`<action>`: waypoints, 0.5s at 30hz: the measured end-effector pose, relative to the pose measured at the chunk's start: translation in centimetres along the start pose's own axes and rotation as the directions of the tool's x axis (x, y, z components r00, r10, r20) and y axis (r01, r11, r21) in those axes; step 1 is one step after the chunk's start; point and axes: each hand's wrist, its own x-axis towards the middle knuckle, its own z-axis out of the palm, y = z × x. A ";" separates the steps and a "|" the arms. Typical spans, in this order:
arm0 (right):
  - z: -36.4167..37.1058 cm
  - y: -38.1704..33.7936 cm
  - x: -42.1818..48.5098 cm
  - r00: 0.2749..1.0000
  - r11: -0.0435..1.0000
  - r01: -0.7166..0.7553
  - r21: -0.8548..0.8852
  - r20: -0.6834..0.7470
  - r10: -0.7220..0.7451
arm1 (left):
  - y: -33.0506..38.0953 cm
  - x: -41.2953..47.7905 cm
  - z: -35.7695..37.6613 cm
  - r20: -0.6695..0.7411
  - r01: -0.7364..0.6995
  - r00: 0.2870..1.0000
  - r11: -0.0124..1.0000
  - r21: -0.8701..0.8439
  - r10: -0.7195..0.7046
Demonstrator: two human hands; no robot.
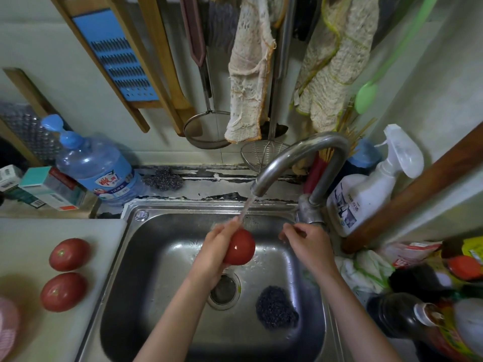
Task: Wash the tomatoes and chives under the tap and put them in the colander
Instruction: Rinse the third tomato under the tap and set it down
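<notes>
Three tomatoes show. The held tomato (241, 248) sits in the left hand (214, 250) above the sink (167, 257), directly under the stream (245, 207) from the tap (300, 155). The fingers curl round its left side, and the water strikes the fingertips and the top of the fruit. The far tomato (69, 254) and near tomato (63, 291) lie a little apart on the white board (31, 231) left of the sink.

The right hand (309, 244) hangs just in front of the tap's base with its fingers curled inward. Whether they touch the handle or pinch anything, I cannot tell.

The step in hand looks like the rinse of the first tomato, so the task seems to be at an early stage. No chives show. A pink shape (7, 327) at the lower left edge may be the colander, but it is too cut off to say.

Next, the fruit likely needs turning in the stream so all its skin gets wet, and the right hand is near enough to come over and rub it. After that comes a carry leftward across the board. Wet skin is probably slick, so a cupped, firm hold would suit. A scourer (275, 307) lies in the sink beside the drain (224, 287), below and to the right of the fruit.
</notes>
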 end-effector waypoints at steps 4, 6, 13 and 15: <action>0.4 -0.5 0.9 1.000 1.000 -0.005 0.027 0.022 0.005 | -0.2 -0.4 -0.6 0.083 0.077 0.994 0.993 -0.093 -0.070; 0.5 -0.8 1.3 1.000 1.000 0.007 0.026 0.018 -0.007 | -0.2 -0.7 -0.8 0.097 0.086 0.992 0.990 -0.109 -0.075; 0.1 -0.9 1.8 0.996 0.996 -0.013 0.087 0.092 0.005 | -1.2 -1.8 -1.6 0.037 0.008 0.999 0.994 -0.111 -0.004; -0.2 -1.4 0.9 0.981 0.999 0.000 0.040 0.192 -0.008 | -1.8 -2.4 -1.8 -0.027 -0.095 0.995 0.994 0.047 0.096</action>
